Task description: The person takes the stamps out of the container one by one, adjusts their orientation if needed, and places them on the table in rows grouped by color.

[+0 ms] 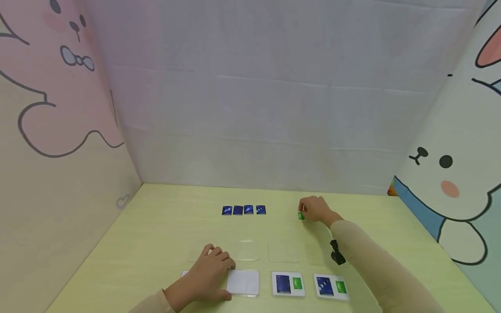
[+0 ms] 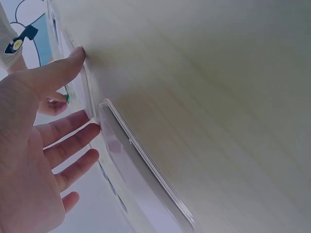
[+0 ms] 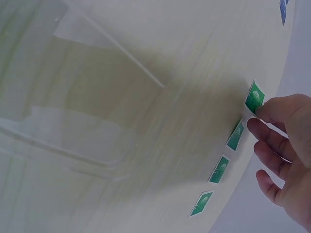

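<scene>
My right hand point(image 1: 315, 209) is at the back right. Thumb and index finger pinch a small green picture card point(image 3: 255, 97) by its lower edge. Three more green cards point(image 3: 219, 169) lie in a row beside the hand in the right wrist view. At the front, my left hand point(image 1: 210, 277) spreads over two white rectangular holders. Its thumb and index fingertips touch the edges of the right-hand white holder point(image 1: 243, 282), the fingers fairly straight. The left-hand white holder point(image 2: 141, 165) is mostly hidden under the hand in the head view.
Several small blue cards point(image 1: 248, 209) lie in a row at the back middle. To the right are a white holder point(image 1: 288, 293) and a slightly turned white holder point(image 1: 332, 297), each bearing one blue and one green card. Transparent covers point(image 1: 283, 253) lie mid-table. White fabric walls off the back.
</scene>
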A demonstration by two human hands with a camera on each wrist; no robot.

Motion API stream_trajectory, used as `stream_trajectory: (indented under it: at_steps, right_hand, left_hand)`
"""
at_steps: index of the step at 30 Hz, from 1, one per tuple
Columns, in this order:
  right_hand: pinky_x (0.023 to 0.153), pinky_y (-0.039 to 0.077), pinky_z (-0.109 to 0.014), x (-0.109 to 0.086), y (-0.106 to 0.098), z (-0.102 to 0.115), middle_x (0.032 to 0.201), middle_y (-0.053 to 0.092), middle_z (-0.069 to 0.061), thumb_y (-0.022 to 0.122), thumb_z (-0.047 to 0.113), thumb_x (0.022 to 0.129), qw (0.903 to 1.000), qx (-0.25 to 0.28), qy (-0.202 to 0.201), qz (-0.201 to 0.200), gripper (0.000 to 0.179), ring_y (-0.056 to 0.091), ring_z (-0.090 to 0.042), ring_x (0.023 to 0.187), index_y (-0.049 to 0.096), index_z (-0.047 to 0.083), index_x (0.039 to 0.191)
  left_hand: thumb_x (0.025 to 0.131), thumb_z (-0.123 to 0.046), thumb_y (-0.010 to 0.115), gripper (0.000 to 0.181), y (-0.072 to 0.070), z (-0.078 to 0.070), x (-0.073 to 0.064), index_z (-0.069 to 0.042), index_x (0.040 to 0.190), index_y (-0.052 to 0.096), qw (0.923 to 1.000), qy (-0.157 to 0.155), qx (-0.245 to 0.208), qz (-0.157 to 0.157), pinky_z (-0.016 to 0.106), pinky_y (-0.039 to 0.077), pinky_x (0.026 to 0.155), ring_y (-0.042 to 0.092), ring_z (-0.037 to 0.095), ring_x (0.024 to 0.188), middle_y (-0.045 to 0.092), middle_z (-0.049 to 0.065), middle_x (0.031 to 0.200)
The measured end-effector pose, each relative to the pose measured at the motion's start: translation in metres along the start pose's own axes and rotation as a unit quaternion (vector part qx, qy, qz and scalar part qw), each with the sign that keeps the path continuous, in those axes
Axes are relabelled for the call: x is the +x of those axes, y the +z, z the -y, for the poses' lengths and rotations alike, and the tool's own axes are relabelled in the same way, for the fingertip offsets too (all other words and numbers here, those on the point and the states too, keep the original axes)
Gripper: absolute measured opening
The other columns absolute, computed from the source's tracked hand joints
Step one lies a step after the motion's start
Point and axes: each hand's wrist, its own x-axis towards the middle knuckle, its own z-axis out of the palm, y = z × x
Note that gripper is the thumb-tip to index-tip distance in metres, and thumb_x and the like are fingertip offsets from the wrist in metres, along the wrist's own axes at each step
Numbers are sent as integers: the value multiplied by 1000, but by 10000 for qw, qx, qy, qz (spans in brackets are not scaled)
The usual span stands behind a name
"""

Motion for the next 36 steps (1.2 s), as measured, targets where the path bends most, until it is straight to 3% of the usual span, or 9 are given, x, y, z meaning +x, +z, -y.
stream_trajectory:
  at_steps: [13,29,36]
  right_hand:
    - [72,43,-39,0,6,-6,80,67,0,63,12,85,9996,-52,274,51,4,57,-16,73,66,12,85]
    - [67,46,-37,-6,-3,-3,80,67,-4,68,17,85,9996,95,145,-230,7,60,-18,72,65,11,85]
    - [64,47,-33,-20,-5,5,79,66,-4,67,15,86,9982,360,-150,-457,5,58,-17,72,66,10,85]
  left_hand:
    - [65,-61,76,56,-2,-1,1,-23,104,65,9999,-4,-99,38,47,35,97,52,14,96,62,-9,99]
    - [63,-60,77,59,-7,-2,1,-22,106,65,9999,-87,-100,24,46,36,95,52,15,96,63,-8,100]
    - [64,-62,75,60,-5,-2,0,-20,106,65,9997,-157,-179,-96,46,36,93,51,16,98,64,-6,108]
